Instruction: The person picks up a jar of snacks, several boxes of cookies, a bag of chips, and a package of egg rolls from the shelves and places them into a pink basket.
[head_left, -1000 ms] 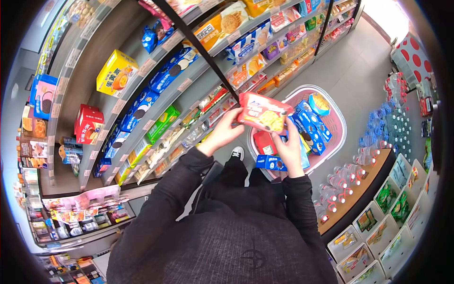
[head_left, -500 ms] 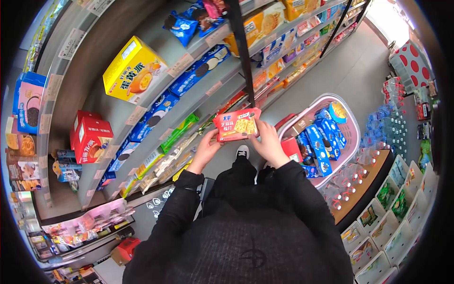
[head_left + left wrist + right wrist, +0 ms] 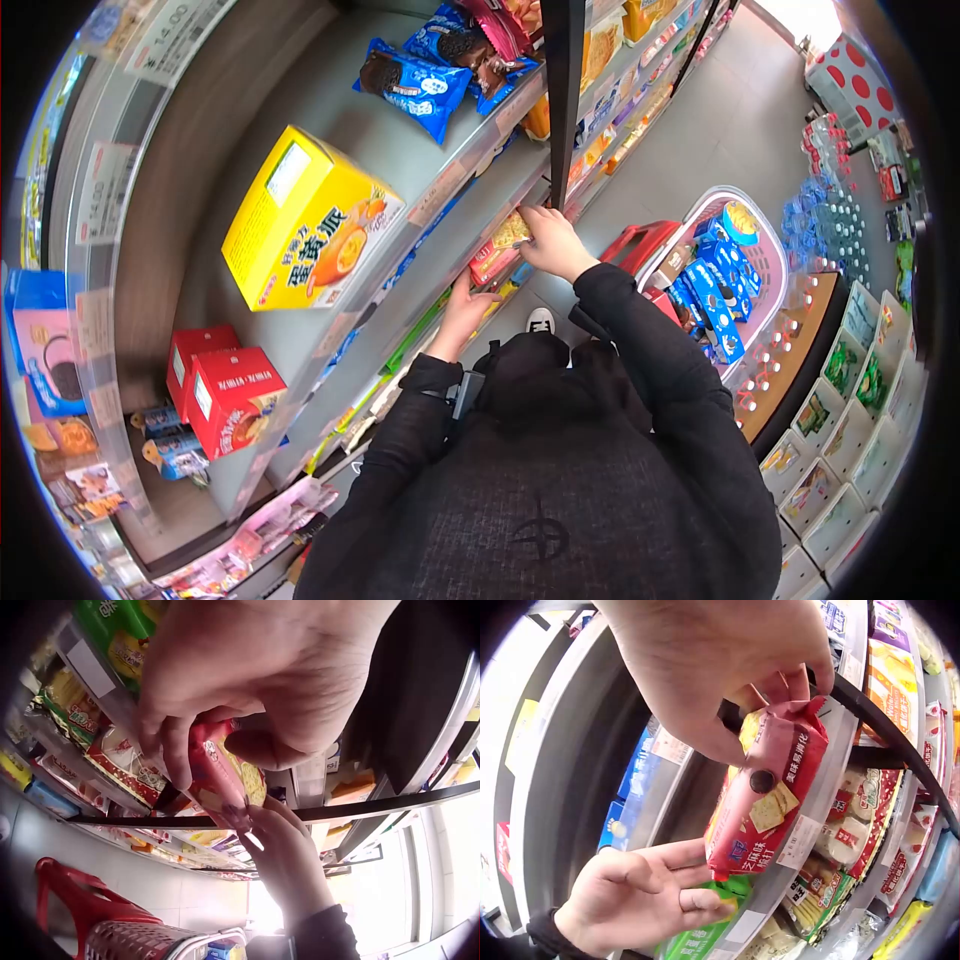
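A red cracker pack (image 3: 490, 258) with yellow crackers printed on it is held at the edge of a shelf in front of the body. My right hand (image 3: 550, 243) grips its upper end, thumb on one face and fingers behind. My left hand (image 3: 463, 318) is at the lower end; in the right wrist view its fingers (image 3: 697, 900) stretch out, palm up, with the tips at the pack's bottom edge. Just below them, a green pack (image 3: 701, 930) lies on the shelf.
A yellow box (image 3: 310, 225) and red boxes (image 3: 235, 395) stand on the upper shelf at left. A black post (image 3: 563, 110) rises beside the right hand. On the floor at right is a pink basket (image 3: 783, 270) holding blue boxes, beside a red object (image 3: 640, 245).
The pack has gone from over the basket, past the front of the body, to the shelf edge. My left hand's grip has loosened to outstretched fingers. The view has shifted closer to the shelves.
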Motion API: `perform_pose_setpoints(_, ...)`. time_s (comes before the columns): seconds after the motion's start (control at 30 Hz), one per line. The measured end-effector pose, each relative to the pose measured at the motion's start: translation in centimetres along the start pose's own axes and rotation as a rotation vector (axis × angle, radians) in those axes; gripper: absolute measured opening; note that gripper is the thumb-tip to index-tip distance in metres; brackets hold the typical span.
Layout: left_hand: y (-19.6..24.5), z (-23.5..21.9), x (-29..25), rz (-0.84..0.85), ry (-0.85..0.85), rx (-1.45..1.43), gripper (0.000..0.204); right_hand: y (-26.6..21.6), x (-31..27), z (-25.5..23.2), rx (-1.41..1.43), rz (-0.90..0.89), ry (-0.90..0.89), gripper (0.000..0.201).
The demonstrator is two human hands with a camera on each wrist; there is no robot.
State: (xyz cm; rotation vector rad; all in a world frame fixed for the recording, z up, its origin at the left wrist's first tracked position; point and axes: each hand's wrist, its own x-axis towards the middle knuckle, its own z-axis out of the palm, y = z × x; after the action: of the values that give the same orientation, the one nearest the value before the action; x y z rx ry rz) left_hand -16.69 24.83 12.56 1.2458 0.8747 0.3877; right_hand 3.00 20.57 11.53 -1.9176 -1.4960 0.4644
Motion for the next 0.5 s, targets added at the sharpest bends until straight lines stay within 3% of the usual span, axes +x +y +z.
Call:
perform_pose_setpoints(0.03, 0.0, 0.0, 0.3, -0.001, -0.024, -0.009, 0.066, 0.0, 0.4, 0.4, -0.011, 0.049, -0.05, 0.05)
perform_pose_setpoints(0.07, -0.2, -0.1, 0.5, -0.018, -0.024, -0.005, 0.063, 0.2, 0.6, 1.2, 0.01, 0.022, 0.036, 0.046)
perform_pose_setpoints(0.17, 0.1, -0.4, 1.2, -0.064, -0.041, -0.029, 0.061, 1.1, 2.1, 2.5, -0.001, 0.017, 0.074, 0.043)
perform_pose_setpoints(0.3, -0.2, -0.6, 1.9, -0.03, -0.029, 0.024, 0.057, 1.8, 3.7, 3.9, -0.021, 0.096, 0.007, 0.041)
perform_pose_setpoints(0.43, 0.5, 0.1, 2.0, -0.039, 0.011, 0.137, 0.056, 2.3, 4.7, 5.2, -0.001, 0.062, 0.017, 0.04)
perform_pose_setpoints(0.5, -0.3, 0.1, 2.3, -0.031, 0.057, 0.011, 0.057, 2.2, 4.9, 5.4, -0.048, 0.099, -0.057, 0.04)
